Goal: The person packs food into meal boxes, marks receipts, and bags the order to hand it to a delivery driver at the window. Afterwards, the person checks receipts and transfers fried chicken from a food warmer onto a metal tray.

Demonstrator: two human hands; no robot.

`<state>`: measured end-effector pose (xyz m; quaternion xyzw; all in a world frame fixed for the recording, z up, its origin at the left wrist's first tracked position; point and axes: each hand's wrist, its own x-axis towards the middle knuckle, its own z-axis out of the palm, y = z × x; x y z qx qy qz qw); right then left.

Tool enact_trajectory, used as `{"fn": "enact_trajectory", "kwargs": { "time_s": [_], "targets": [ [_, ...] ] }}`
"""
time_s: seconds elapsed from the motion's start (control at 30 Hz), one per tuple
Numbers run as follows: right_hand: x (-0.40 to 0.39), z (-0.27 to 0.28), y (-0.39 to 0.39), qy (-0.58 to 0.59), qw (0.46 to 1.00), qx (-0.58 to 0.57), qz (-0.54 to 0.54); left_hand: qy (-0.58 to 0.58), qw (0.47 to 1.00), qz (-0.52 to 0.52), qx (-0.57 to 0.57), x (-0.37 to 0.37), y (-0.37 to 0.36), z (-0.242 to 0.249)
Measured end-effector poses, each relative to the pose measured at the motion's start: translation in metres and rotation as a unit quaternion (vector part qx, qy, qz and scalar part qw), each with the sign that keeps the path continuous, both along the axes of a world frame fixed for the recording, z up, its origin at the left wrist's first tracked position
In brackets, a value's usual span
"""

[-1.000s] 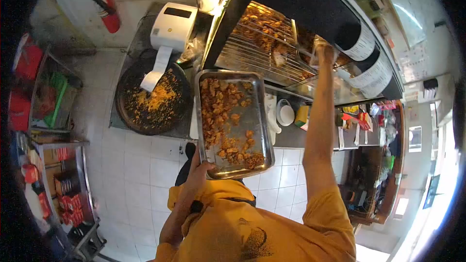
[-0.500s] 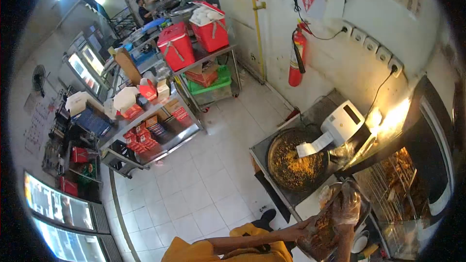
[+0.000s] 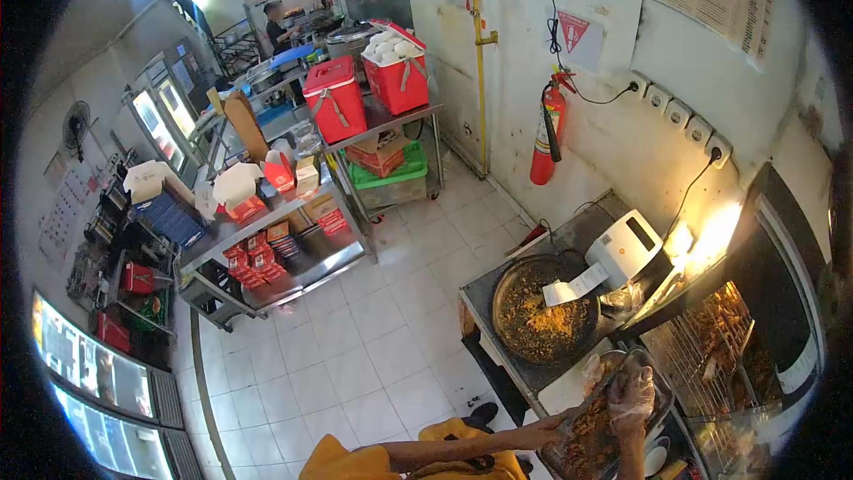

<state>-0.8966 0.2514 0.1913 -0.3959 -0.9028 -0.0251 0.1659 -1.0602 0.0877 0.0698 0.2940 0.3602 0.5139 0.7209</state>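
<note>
A metal tray [image 3: 582,436] of brown crumbly food lies at the lower right. My right hand [image 3: 631,396], in a clear plastic glove, is over the tray's right side, its fingers bent together; what they hold, if anything, is hidden. My left hand [image 3: 555,427] reaches the tray's left edge, its fingers mostly out of sight. Just above stands a round dark pan [image 3: 515,338] with yellow-brown crumbs. Beside the pan, a white printer [image 3: 626,249] has a paper strip hanging over the crumbs.
At right is a lit cabinet with a wire rack [image 3: 702,347] of food. A red extinguisher [image 3: 548,133] hangs on the wall. Red boxes [image 3: 333,102] and cartons stand on steel tables at left. Another person [image 3: 275,31] stands far back.
The whole view has shifted slightly, with wall items and pan lower in the frame. My right hand has moved slightly left and down over the tray.
</note>
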Motion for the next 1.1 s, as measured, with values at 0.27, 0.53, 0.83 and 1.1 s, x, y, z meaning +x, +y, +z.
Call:
{"fn": "enact_trajectory", "kwargs": {
  "time_s": [0.27, 0.53, 0.83, 1.1],
  "targets": [
    [0.009, -0.018, -0.008, 0.127, 0.968, -0.208, -0.067, 0.006, 1.0, -0.012, 0.004, -0.006, -0.003, -0.005],
    [0.006, 0.029, -0.026, 0.295, 0.904, -0.29, -0.103, 0.055, 0.997, -0.051, -0.008, -0.027, -0.019, -0.028],
    [0.03, 0.062, -0.013, 0.744, 0.422, -0.518, 0.007, 0.004, 0.999, -0.03, -0.033, -0.035, 0.0, -0.018],
    [0.143, 0.144, 0.155, 0.443, 0.813, 0.001, -0.378, 0.013, 0.993, -0.007, -0.117, -0.04, -0.009, 0.032]
  ]
}}
